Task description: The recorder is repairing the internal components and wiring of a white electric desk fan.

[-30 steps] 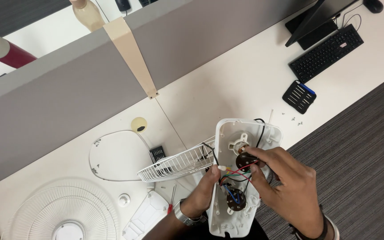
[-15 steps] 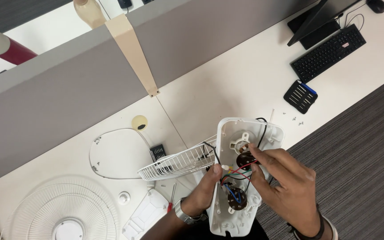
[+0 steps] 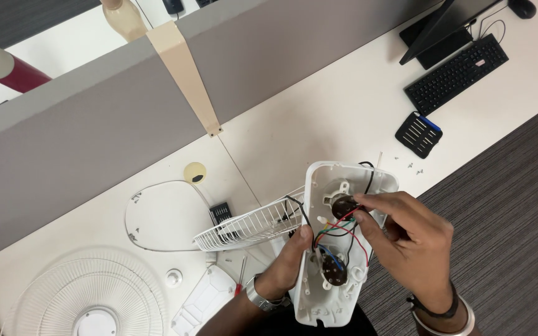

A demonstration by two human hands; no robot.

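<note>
Your left hand [image 3: 287,261] clamps the open fan housing [image 3: 337,242] over the desk edge; right hand [image 3: 406,239] pinches the dark switch [image 3: 342,205], probably reseating it. Next: keep wires [image 3: 334,230] clear.

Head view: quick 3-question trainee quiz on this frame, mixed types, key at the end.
1. True or false: the left hand steadies the white open housing from its side.
2. What do the right hand fingertips pinch? A) keyboard B) dark round part with wires C) fan grille
3. Name the black case lying beside the keyboard.

Key: 1 true; 2 B, the dark round part; 3 screwdriver bit set.
</note>
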